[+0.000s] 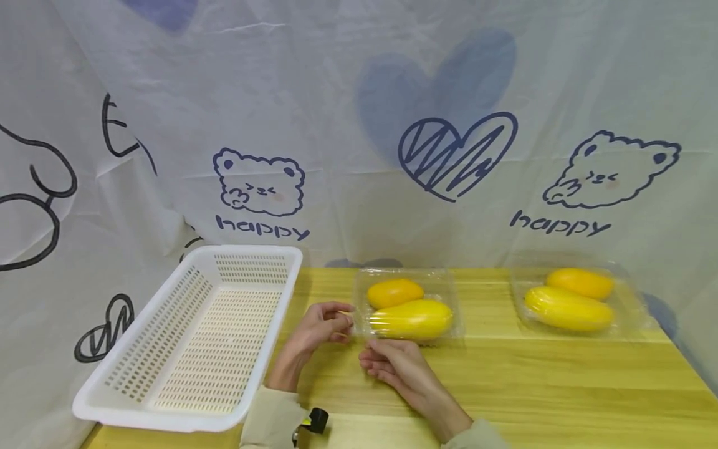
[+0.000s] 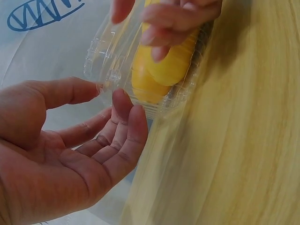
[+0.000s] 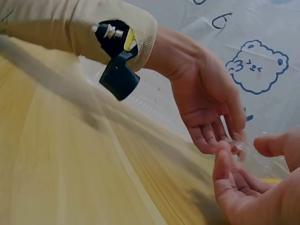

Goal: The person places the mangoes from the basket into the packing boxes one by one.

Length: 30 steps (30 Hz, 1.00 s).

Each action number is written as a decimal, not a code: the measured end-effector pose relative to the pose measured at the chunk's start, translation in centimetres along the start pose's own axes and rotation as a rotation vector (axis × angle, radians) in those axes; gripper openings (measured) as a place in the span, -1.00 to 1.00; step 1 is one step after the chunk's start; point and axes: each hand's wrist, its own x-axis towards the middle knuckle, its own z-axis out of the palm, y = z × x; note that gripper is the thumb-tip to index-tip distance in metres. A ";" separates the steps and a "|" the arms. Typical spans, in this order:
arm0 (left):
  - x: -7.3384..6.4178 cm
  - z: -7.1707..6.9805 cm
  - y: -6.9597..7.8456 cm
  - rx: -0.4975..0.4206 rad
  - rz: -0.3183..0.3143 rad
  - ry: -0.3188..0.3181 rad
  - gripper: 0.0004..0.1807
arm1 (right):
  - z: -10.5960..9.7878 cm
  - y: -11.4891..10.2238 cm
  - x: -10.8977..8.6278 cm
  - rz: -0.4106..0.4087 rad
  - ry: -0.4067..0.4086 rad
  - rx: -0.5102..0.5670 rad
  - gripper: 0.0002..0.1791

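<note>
A clear plastic box [image 1: 457, 324] stands on the wooden table, holding a smaller orange oval fruit [image 1: 395, 292] behind a longer yellow one [image 1: 412, 319]. At its left edge my left hand [image 1: 321, 325] pinches the rim between thumb and fingers; in the left wrist view the thumb tip [image 2: 97, 89] meets the clear plastic. My right hand [image 1: 401, 368] is at the front left corner of the box, palm turned inward. Its thumb and fingers are bent loosely with a gap between them, as the right wrist view shows, and nothing is held there.
Left of the hands sits a white slotted basket [image 1: 159, 419]. A second clear box [image 1: 628, 312] with a similar yellow fruit [image 1: 568, 308] and orange fruit [image 1: 583, 284] stands at the right. Behind hangs a printed cloth [image 1: 348, 125]. A black wrist camera [image 3: 119, 77] is strapped to the left sleeve.
</note>
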 end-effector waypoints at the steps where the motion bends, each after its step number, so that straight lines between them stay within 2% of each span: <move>1: 0.0 0.0 0.0 0.000 0.000 0.001 -0.57 | 0.2 0.1 0.2 0.003 0.009 0.016 -0.52; 9: 0.2 0.0 -0.3 -0.001 -0.017 0.018 -0.58 | 1.1 0.6 1.1 0.013 0.040 0.112 -0.52; 17: 0.2 0.1 -0.3 -0.009 -0.023 0.006 -0.53 | 2.0 0.8 1.6 0.012 0.096 0.226 -0.72; 30: 0.3 0.2 -0.3 -0.037 -0.024 0.044 -0.56 | 2.6 1.1 2.0 -0.017 0.153 0.236 -0.71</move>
